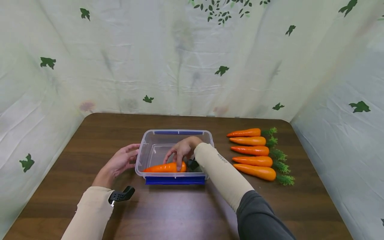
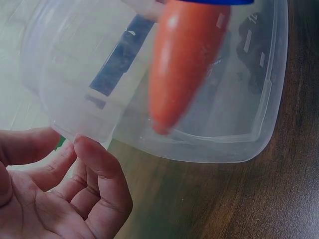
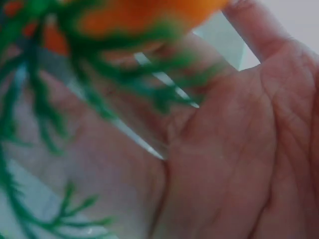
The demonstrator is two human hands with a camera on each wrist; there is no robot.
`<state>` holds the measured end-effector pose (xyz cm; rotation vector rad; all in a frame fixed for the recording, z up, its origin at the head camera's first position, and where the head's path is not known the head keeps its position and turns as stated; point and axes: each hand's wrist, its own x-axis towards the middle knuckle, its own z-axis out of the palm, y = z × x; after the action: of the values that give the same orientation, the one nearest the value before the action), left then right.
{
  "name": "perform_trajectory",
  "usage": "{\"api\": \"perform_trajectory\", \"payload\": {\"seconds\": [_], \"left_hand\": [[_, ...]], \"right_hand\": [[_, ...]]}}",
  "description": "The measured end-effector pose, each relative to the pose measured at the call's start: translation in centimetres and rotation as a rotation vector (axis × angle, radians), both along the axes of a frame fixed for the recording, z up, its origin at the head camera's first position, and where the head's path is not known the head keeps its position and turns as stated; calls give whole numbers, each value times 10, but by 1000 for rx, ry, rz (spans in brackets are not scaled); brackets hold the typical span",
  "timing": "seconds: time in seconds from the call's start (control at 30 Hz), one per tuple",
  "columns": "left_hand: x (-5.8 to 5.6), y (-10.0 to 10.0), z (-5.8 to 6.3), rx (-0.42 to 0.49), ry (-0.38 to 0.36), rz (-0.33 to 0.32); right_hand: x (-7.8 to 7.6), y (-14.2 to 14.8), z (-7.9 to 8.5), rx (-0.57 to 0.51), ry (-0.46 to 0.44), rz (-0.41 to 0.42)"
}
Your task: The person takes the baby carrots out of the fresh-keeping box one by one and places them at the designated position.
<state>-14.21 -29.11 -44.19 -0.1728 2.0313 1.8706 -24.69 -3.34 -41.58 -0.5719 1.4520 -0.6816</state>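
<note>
A clear plastic container (image 1: 177, 131) with blue clips stands before me, without a lid on it. In it lies an orange carrot (image 1: 162, 168) along the near wall, its tip to the left. My right hand (image 1: 184, 148) reaches down inside and grips the carrot near its thick end. The right wrist view shows the carrot's green leaves (image 3: 109, 74) across the palm. My left hand (image 1: 122, 160) is at the container's left side, loosely bent fingertips right at the edge; in the left wrist view the fingers (image 2: 107, 179) hold nothing else.
Several carrots (image 1: 250, 151) with green tops lie in a row to the right of the container, tips pointing left. The brown wooden table (image 1: 168, 213) ends at a pale curtain (image 1: 168, 83) with green leaf prints behind and at both sides.
</note>
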Motion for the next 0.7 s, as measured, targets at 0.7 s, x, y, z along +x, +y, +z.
{"api": "perform_trajectory", "payload": {"seconds": [0.7], "left_hand": [[-2, 4, 0, 54, -1, -23]], "right_hand": [[12, 69, 47, -320, 537, -201]]}}
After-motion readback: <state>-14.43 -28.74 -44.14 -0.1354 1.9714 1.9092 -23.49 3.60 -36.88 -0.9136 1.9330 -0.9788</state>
